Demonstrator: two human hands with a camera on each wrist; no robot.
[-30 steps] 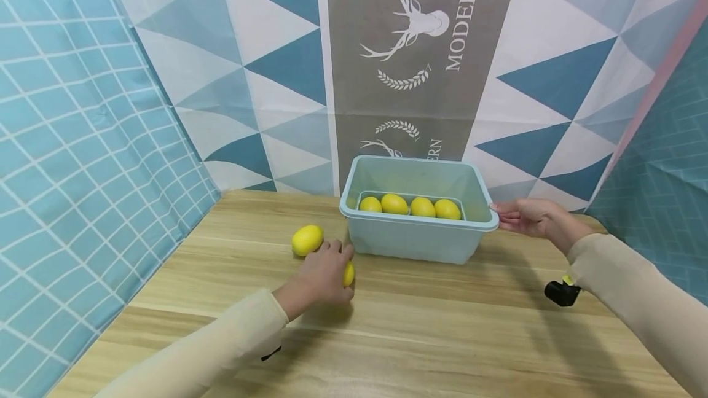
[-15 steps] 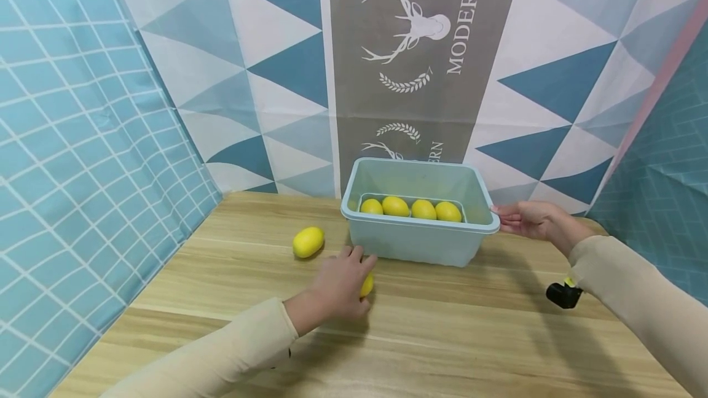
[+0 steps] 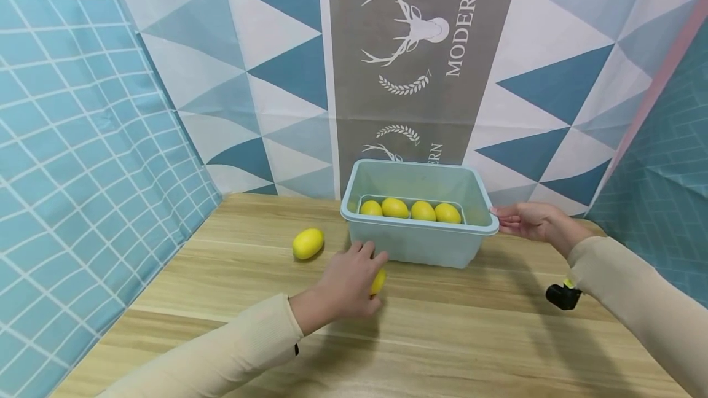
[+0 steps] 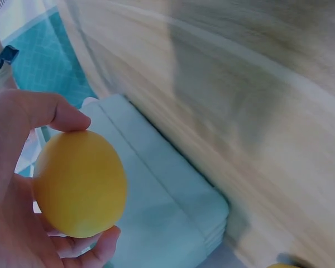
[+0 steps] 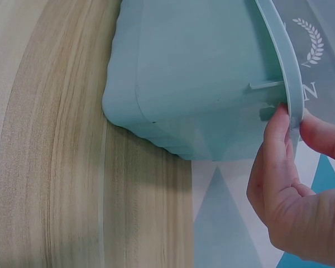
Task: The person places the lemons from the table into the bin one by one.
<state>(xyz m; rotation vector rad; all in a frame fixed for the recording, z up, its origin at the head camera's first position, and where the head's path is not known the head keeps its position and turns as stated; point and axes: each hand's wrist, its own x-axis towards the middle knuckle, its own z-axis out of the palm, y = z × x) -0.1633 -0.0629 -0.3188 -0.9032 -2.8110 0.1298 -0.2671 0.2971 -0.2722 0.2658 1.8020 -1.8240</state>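
Observation:
My left hand [image 3: 351, 281] grips a yellow lemon [image 4: 81, 184] between thumb and fingers, in front of a light blue plastic bin [image 3: 415, 241]. In the head view the hand covers most of that lemon. With thumb and fingers, my right hand [image 3: 528, 221] pinches the bin's rim at its right end; the right wrist view shows the thumb on one side of the rim [image 5: 293, 84] and fingers on the other. Several lemons [image 3: 395, 208] lie in a row inside the bin. Another lemon [image 3: 308, 244] rests on the table, left of the bin.
The wooden table [image 3: 470, 336] runs up to a patterned cloth [image 3: 409, 97] behind the bin. A blue checked cloth [image 3: 83, 140] stands along the left side and a teal one [image 3: 658, 201] on the right. A black device [image 3: 563, 295] hangs at the right wrist.
My left hand has moved to the right with its lemon, away from the lemon on the table and along the bin's front. The right hand stays on the rim.

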